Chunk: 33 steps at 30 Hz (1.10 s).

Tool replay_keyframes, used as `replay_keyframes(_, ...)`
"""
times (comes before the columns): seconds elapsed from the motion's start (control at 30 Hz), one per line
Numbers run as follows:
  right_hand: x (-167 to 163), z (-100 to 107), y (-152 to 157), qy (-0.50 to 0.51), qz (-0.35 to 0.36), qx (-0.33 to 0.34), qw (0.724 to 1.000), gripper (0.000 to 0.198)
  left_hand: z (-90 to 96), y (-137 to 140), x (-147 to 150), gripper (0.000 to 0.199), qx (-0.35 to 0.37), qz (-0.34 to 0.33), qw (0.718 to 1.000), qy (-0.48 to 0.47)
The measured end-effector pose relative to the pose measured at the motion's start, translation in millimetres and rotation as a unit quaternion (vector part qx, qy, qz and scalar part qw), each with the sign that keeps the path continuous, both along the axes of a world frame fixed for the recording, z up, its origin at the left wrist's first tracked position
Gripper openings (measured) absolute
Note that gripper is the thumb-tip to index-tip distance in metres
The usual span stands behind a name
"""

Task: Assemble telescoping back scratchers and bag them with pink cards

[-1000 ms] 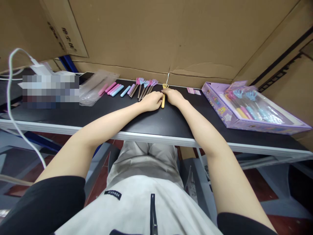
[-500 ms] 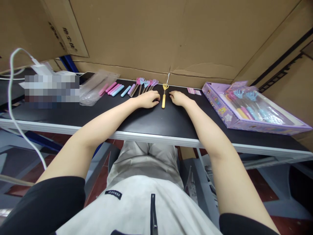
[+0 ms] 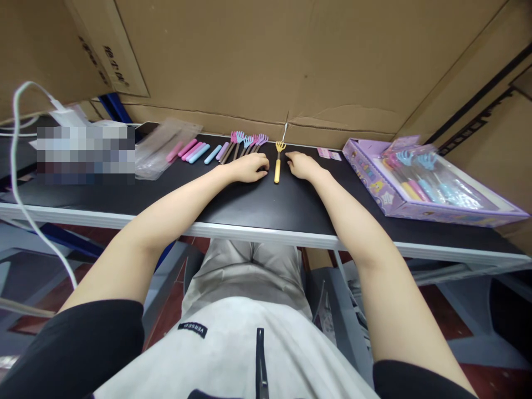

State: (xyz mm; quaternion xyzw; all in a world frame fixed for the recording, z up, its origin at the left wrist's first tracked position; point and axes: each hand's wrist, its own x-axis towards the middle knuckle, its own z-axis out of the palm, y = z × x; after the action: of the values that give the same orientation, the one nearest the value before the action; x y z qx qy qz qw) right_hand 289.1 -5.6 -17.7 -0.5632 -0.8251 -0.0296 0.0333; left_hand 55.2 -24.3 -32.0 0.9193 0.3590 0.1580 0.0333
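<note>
A yellow back scratcher [image 3: 277, 171] with a claw-shaped head lies on the black table between my two hands, its head pointing away from me. Just to its left rests my left hand [image 3: 251, 168], loosely curled, thumb apart from the fingers, holding nothing visible. My right hand [image 3: 302, 166] lies on the other side, index finger stretched towards the scratcher's metal shaft with a small gap. Beyond my left hand are several claw heads on shafts [image 3: 247, 142] in pink, blue and purple, partly hidden by it. Loose pink, blue and purple handles [image 3: 198, 153] lie further left.
A purple display box [image 3: 386, 202] with wrapped back scratchers stands at the right. Small pink cards [image 3: 329, 154] lie near the back edge. On the left are clear plastic bags [image 3: 152, 160] and a white cable [image 3: 19, 166]. Cardboard [image 3: 249, 61] walls the table's back.
My right index finger has stretched out slightly towards the yellow back scratcher. The view has shifted a little; the back scratcher and my left hand stay in place.
</note>
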Motion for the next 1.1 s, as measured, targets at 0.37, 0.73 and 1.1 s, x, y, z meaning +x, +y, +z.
replay_keyframes(0.37,-12.1,2.1,-5.6,-0.034,0.139,0.041,0.989,0.058,-2.8,0.3,2.7,0.028,0.020,0.016,1.000,0.005)
replay_keyframes(0.73,-16.3,3.2,-8.4,-0.044,0.187,0.058,0.980,0.041,-1.1,-5.2,9.5,0.039,0.068,0.033,0.997,0.020)
replay_keyframes(1.1,-22.5,9.3,-13.7,0.014,0.219,0.110,0.969,0.037,8.1,-6.8,-0.7,0.029,0.082,0.121,0.989,-0.036)
